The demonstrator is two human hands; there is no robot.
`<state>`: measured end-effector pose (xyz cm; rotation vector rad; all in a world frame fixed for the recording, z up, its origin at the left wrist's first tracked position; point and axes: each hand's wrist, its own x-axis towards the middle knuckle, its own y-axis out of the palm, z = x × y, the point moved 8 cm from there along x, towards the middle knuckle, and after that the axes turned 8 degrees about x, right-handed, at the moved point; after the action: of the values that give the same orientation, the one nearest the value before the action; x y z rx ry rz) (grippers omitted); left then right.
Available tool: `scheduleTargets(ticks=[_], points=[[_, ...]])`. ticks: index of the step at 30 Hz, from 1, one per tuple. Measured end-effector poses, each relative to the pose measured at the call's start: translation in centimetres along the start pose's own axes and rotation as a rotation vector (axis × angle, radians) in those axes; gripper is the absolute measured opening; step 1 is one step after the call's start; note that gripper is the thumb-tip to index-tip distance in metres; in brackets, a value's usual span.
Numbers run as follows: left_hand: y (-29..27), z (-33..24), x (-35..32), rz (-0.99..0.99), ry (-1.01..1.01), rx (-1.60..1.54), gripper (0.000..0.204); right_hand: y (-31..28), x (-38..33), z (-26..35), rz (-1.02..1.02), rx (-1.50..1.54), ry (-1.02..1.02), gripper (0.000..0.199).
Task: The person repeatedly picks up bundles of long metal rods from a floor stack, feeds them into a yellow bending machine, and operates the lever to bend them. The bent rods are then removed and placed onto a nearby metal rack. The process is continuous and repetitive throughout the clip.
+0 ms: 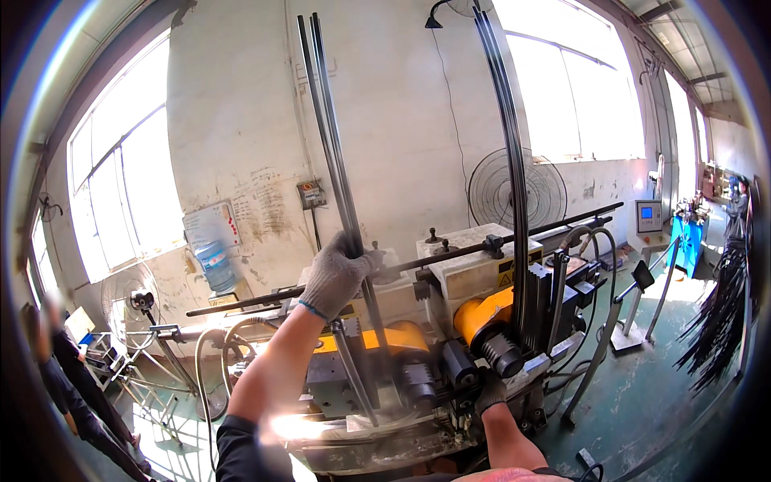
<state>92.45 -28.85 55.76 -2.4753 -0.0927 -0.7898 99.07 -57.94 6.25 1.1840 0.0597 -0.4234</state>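
My left hand (pixel 337 273), in a white knit glove with a blue cuff, is closed around long dark metal rods (pixel 328 120) that stand nearly upright, leaning a little left at the top. Their lower ends blur in front of the machine. A second bundle of dark rods (pixel 511 161) stands upright to the right. Low on the machine, my right hand (pixel 491 391), in a darker glove, is beside a ridged black roller (pixel 502 353) below a yellow housing (pixel 482 313). Its fingers are mostly hidden, so a grip cannot be made out.
A horizontal dark bar (pixel 450 255) crosses behind the rods. Hoses (pixel 217 353) loop at the machine's left. A caged fan (pixel 518 189) stands by the wall. Two people (pixel 80 386) are at far left, another (pixel 737 213) at far right near hanging black strips (pixel 715 313).
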Motion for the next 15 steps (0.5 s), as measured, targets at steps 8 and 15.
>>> scheduleTargets(ticks=[8, 15], points=[[0.1, 0.3, 0.5, -0.031, 0.008, 0.008, 0.038, -1.4, 2.3, -1.5, 0.023, 0.041, 0.061, 0.012], [0.6, 0.4, 0.5, -0.024, -0.081, -0.067, 0.055, 0.0, -0.1, -0.4, -0.011, 0.04, 0.042, 0.011]])
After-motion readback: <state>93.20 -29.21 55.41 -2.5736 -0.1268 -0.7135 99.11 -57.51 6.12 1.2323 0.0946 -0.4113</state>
